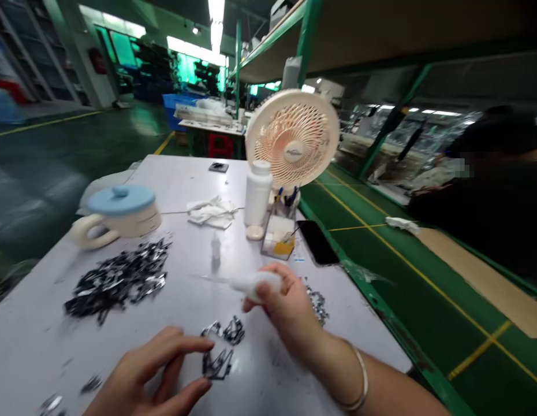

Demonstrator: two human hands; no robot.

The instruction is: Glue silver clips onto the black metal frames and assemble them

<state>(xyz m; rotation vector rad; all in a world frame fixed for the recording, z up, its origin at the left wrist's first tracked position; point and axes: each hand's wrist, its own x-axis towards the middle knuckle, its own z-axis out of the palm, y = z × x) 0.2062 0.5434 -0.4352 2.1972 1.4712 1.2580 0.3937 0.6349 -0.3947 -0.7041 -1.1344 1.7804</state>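
Note:
In my right hand (pixel 286 306) is a white squeeze bottle (pixel 256 284), held on its side between thumb and fingers; its thin needle-like tip (pixel 208 278) points left and is blurred. My left hand (pixel 158 370) is low on the table, thumb and index finger apart on either side of a small black metal part (pixel 217 365). The fingertips are at that part's edge; whether they press on it is not clear. Another small cluster of dark shiny parts (pixel 234 330) lies just beyond. A large heap of black metal parts (pixel 121 277) spreads farther left.
On the white table (pixel 182 300) stand a lidded mug (pixel 125 216), a white bottle (pixel 258 193), a small blurred bottle (pixel 215 249), a pen holder (pixel 279 234) and a fan (pixel 292 138). Tissue (pixel 212 212) and a phone (pixel 318 242) lie there. A person in dark clothing (pixel 489 190) is at right.

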